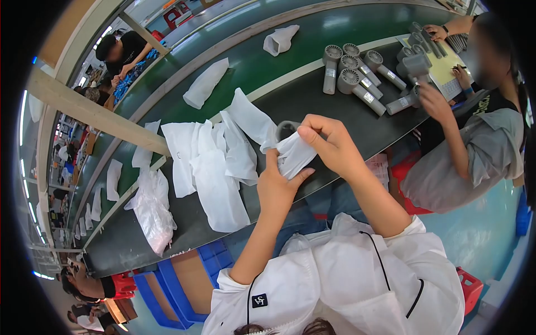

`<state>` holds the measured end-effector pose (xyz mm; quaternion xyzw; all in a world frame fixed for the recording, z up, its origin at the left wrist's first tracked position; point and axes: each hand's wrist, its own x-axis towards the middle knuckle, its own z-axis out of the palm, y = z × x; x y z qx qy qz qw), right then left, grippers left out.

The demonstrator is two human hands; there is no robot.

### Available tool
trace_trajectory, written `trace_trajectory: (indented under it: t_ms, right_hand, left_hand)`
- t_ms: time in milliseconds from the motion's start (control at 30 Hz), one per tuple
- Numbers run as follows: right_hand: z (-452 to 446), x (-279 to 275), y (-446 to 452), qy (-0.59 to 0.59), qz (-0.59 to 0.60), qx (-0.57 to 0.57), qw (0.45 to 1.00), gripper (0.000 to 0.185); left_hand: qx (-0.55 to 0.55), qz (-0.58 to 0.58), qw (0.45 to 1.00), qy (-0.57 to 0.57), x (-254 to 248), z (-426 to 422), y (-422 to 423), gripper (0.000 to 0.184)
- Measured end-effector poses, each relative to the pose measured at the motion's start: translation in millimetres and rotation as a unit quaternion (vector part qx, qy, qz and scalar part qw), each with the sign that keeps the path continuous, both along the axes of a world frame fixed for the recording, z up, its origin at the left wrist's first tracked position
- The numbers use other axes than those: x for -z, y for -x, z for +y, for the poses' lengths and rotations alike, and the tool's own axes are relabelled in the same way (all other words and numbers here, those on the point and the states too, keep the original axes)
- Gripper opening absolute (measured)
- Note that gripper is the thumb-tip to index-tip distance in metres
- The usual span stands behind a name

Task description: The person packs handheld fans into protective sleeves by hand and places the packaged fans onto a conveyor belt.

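Note:
Both of my hands are on a white pouch [295, 155] above the near edge of the black work surface. A grey round part, which looks like the head of a handheld fan [286, 130], shows at the pouch's far end. My left hand [278, 187] grips the pouch from below, thumb on the near side. My right hand [330, 144] pinches the pouch's upper edge between thumb and fingers. To the left lies an overlapping pile of flat white pouches [215, 187]. Several grey handheld fans [357, 84] lie to the right, beyond my right hand.
A clear plastic bag [153, 209] lies left of the pile. White pouches [206, 84] rest on the green conveyor belt [245, 67]. At right, a co-worker [469, 139] handles grey fans by a yellow sheet [446, 70]. Blue bins [184, 285] stand below the table.

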<state>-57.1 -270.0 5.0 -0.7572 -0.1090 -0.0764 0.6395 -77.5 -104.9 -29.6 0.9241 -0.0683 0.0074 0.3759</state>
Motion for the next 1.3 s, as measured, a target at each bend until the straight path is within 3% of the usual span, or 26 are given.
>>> trace_trajectory:
  t_ms: [67, 133, 200, 267, 333, 400, 500, 533, 600, 767, 833, 867, 933, 967, 1100, 1167, 1300]
  right_hand:
    - [-8, 0, -1, 0.010, -0.014, -0.016, 1.000, 0.022]
    - [-19, 0, 2, 0.043, 0.013, -0.103, 0.994, 0.021]
    - [-32, 7, 0, -0.005, 0.056, -0.154, 0.987, 0.019]
    - [-40, 20, -3, 0.051, 0.094, -0.252, 0.962, 0.020]
    - [-38, 45, -2, 0.011, 0.062, -0.264, 0.962, 0.021]
    - [-31, 57, -1, -0.226, 0.004, -0.255, 0.940, 0.020]
    - [-34, 50, 7, -0.275, 0.085, -0.252, 0.924, 0.025]
    - [-32, 48, 6, -0.278, 0.084, -0.250, 0.924, 0.025]
    - [-27, 45, 4, -0.179, 0.006, -0.149, 0.973, 0.023]
    - [-21, 29, -2, -0.172, -0.003, -0.092, 0.981, 0.016]
    - [-23, 24, -7, -0.185, -0.042, -0.163, 0.968, 0.021]
    - [-24, 20, -9, -0.184, -0.042, -0.163, 0.968, 0.021]
    - [-20, 10, -10, -0.162, -0.039, -0.220, 0.961, 0.026]
    - [-17, 6, -10, -0.162, -0.038, -0.215, 0.962, 0.034]
    - [-13, 17, -19, -0.155, -0.064, -0.249, 0.954, 0.049]
    - [-10, 17, -20, -0.146, -0.076, -0.262, 0.951, 0.056]
    - [5, 0, -12, -0.056, -0.181, -0.326, 0.926, 0.061]
  left_hand:
    - [0.040, 0.005, 0.982, 0.185, 15, 11, -7, 0.067]
    - [0.075, 0.043, 0.966, 0.244, 23, 20, -8, 0.066]
    - [0.107, 0.078, 0.944, 0.301, 27, 27, -3, 0.066]
    - [0.048, 0.204, 0.860, 0.465, 27, 31, 5, 0.072]
    - [0.075, 0.195, 0.864, 0.458, 18, 36, 4, 0.073]
    - [0.105, 0.201, 0.870, 0.438, 16, 37, 2, 0.070]
    - [0.100, 0.237, 0.886, 0.386, 23, 37, 1, 0.067]
    - [0.101, 0.238, 0.887, 0.383, 23, 36, 2, 0.067]
    - [0.125, 0.145, 0.947, 0.259, 23, 33, 6, 0.067]
    - [0.151, 0.081, 0.957, 0.235, 37, 33, 1, 0.076]
    - [0.193, 0.236, 0.900, 0.312, 52, 43, 0, 0.079]
    - [0.193, 0.235, 0.900, 0.313, 53, 45, 2, 0.079]
    - [0.290, 0.357, 0.765, 0.451, 48, 49, 7, 0.080]
    - [0.293, 0.344, 0.752, 0.480, 45, 42, 12, 0.083]
    - [0.333, 0.388, 0.744, 0.430, 56, 53, 7, 0.090]
    - [0.363, 0.316, 0.812, 0.328, 41, 54, -2, 0.100]
    - [0.365, 0.224, 0.800, 0.420, 41, 43, -1, 0.105]
